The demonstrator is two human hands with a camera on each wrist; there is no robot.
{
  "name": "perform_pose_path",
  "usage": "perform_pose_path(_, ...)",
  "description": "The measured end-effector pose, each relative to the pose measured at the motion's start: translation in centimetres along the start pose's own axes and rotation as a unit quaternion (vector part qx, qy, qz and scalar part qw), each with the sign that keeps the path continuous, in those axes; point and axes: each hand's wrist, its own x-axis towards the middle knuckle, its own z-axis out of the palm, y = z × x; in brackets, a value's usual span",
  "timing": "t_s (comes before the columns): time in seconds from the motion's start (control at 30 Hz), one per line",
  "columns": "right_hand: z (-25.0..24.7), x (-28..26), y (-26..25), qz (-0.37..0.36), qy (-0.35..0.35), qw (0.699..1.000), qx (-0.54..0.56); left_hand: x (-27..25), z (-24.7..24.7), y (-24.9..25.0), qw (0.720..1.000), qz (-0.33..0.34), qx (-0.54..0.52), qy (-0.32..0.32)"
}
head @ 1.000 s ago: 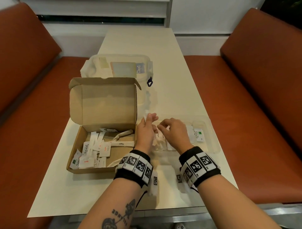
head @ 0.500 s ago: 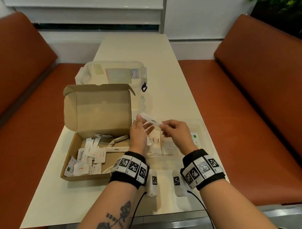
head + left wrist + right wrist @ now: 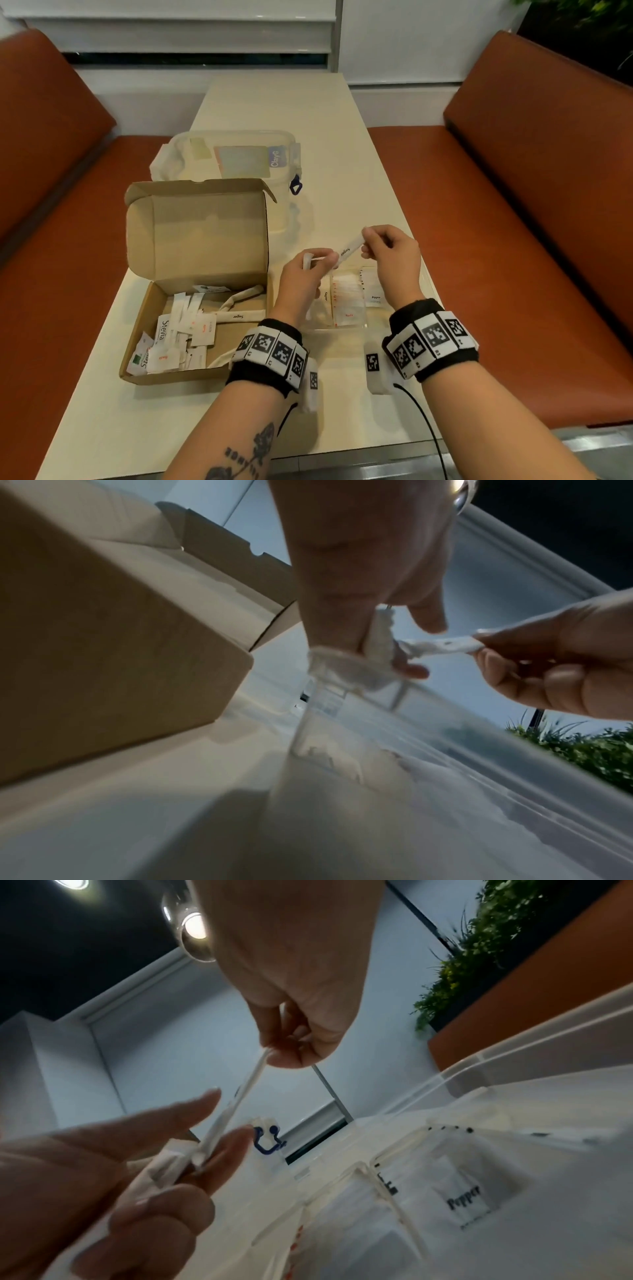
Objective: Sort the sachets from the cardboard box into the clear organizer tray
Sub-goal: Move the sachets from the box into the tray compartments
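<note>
Since half a second ago the right hand [image 3: 394,260] has lifted and drawn off to the right, and the sugar stick [image 3: 350,250] now slants upward from the left hand [image 3: 301,281] toward it; both hands hang above the tray [image 3: 423,274], forearms reaching forward side by side.

Right hand: thumb and forefinger pinch the upper end of the stick, the other fingers curled under; in the right wrist view the stick [image 3: 240,1096] runs down from that pinch to the left hand [image 3: 113,1177].

Left hand: its fingers are curled round a small bundle of white sachets [image 3: 308,262], and the lower end of the stick lies between its fingertips; in the left wrist view the bundle [image 3: 378,639] sits in the pinch with the stick [image 3: 445,645] stretching across to the right hand [image 3: 555,664]; whether the left fingers clamp the stick or only touch it I cannot tell.

Below the two grips the tray holds flat sachets in separate compartments, salt ones under the left hand's side and a pepper sachet [image 3: 466,1199] under the right wrist; to the left of the left hand stands the box [image 3: 191,274], lid up, with loose sachets [image 3: 178,335] inside.
</note>
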Motion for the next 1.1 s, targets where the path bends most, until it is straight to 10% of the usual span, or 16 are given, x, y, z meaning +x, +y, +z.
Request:
perform_pose_path(0.17, -0.4, -0.4, 1.0, 0.073, -0.083, 0.994, -0.006, 0.6, -0.6, 0.3, 0.996, 0.038, -0.028, 0.079)
perform_pose_path(0.33, 0.1, -0.8, 0.4, -0.011, -0.184, 0.973, -0.139, 0.8, -0.7, 0.5, 0.997, 0.063, -0.024, 0.039)
perform_pose_path(1.1, -0.9, -1.0, -0.7, 0.020, -0.215, 0.967, -0.133, 0.2, -1.5, 0.1, 0.995, 0.087, 0.034, 0.023)
